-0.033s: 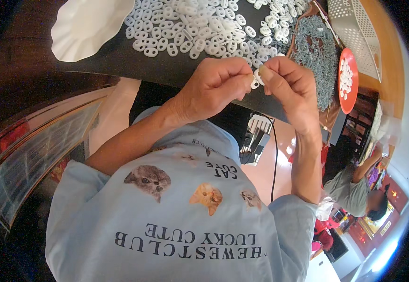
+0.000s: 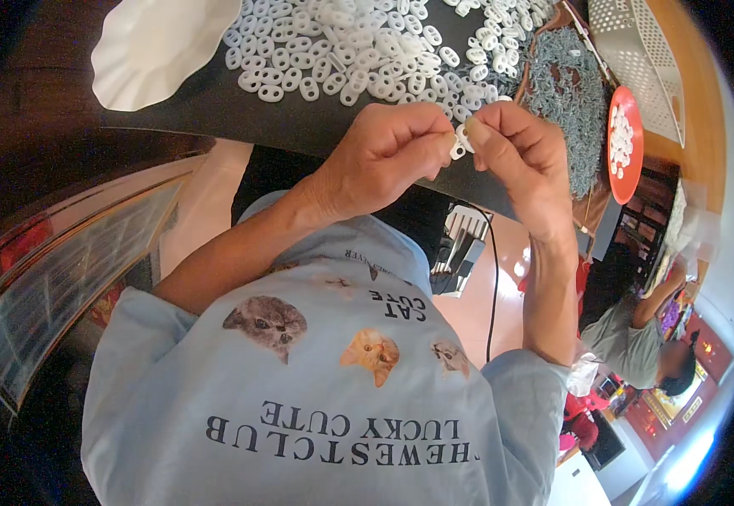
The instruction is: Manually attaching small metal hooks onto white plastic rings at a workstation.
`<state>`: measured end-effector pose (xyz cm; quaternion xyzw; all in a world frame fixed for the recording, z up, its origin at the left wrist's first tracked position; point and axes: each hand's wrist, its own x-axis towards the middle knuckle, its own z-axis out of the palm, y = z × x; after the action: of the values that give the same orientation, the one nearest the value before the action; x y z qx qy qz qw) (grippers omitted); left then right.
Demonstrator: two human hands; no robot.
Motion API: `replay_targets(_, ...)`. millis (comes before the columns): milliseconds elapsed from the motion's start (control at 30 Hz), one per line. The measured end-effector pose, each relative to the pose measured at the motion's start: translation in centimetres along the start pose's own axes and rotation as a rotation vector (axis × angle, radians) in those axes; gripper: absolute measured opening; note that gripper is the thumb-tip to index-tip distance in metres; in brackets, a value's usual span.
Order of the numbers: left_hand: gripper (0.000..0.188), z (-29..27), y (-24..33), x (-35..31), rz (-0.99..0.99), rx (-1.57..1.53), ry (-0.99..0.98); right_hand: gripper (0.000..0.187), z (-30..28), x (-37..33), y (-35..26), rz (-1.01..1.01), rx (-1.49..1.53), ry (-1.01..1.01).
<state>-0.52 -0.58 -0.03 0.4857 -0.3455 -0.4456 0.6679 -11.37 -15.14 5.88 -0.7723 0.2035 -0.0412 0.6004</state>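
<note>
Between my two hands, just over the near edge of the dark table, is a small white oval plastic piece with holes. My left hand is closed in a pinch at its left side. From the other side my right hand pinches close by, thumb against bent forefinger, on what seems to be a white piece mostly hidden by the fingertips. Whether the pieces are joined cannot be made out. Right beyond my hands spreads a big pile of white two-holed oval pieces. A heap of grey-blue short cords lies to the right.
A white scalloped dish stands at the far left. On the right are a red plate bearing small white pieces and a white perforated basket. A black cable hangs below the table. Another person is at the right.
</note>
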Motion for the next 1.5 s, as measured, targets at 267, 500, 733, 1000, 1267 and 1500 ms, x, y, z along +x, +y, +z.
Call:
replay_targets(267, 0.022, 0.0, 0.2, 0.0, -0.012, 0.037, 0.013, 0.020, 0.3, -0.6, 0.2, -0.045, -0.063, 0.010)
replay_targets(500, 0.022, -0.2, -0.1, 0.1, 0.021, 0.013, 0.034, 0.017, 0.3, -0.8, 0.2, -0.314, -0.486, 0.041)
replay_targets(733, 0.023, -0.4, 0.1, 0.4, -0.053, -0.197, -0.011, 0.026, 0.5, -0.3, 0.2, -0.452, -0.593, 0.064)
replay_targets(1000, 0.021, 0.4, 0.2, 0.9, -0.057, -0.091, 0.042, 0.026, 0.0, -0.6, 0.0, -0.520, -0.704, -0.002)
replay_targets(1267, 0.018, 0.4, 0.4, 0.9, -0.071, -0.067, 0.065, 0.029, 0.0, -1.0, 0.0, -0.475, -0.702, 0.011)
replay_targets(1500, 0.017, 0.5, 0.1, 0.9, -0.041, -0.018, 0.054, 0.028, -0.2, -1.0, -0.3, -0.476, -0.692, -0.014)
